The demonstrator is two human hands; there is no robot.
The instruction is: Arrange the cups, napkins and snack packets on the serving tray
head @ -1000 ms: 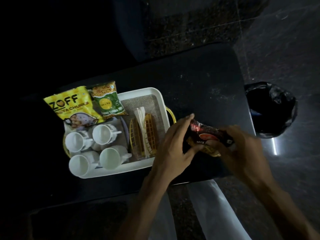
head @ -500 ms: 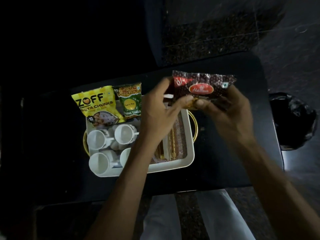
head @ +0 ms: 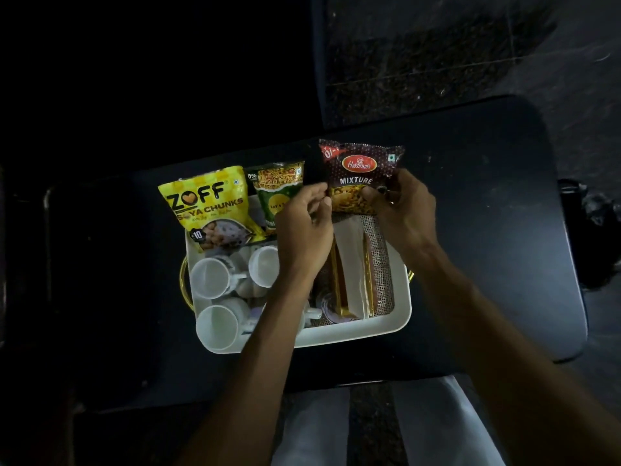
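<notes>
Nearest the camera, pale trousered knees show below the edge of the dark tabletop (head: 487, 250), and both forearms reach out over it. Just past that edge sits the white serving tray (head: 401, 317) with gold handles at its two ends. At its left end stand white cups (head: 218, 326): three are plain to see, and a fourth may be hidden under the left forearm. Right of them, on a strip of woven mat, the white napkins (head: 351, 260) stand in a gold holder (head: 368, 280).

Above the tray's middle, the left hand (head: 302, 237) and the right hand (head: 403, 213) are both pinched on the lower corners of a dark red mixture packet (head: 361, 173), holding it upright at the tray's far rim. Whether its bottom edge already rests in the tray or hangs just over it cannot be told, since the hands cover it.

At the far left of the tray, a yellow soya chunks packet (head: 205, 210) leans upright, and a green packet (head: 277, 193) stands just beside it, partly behind the left hand.

By the look of it the job is nearly finished: cups, napkins and two packets are in place, and the red packet seems to be the last piece, needing only to be propped in line with the others and let go. No other loose items show on the tabletop, though much of it is in deep shadow.
</notes>
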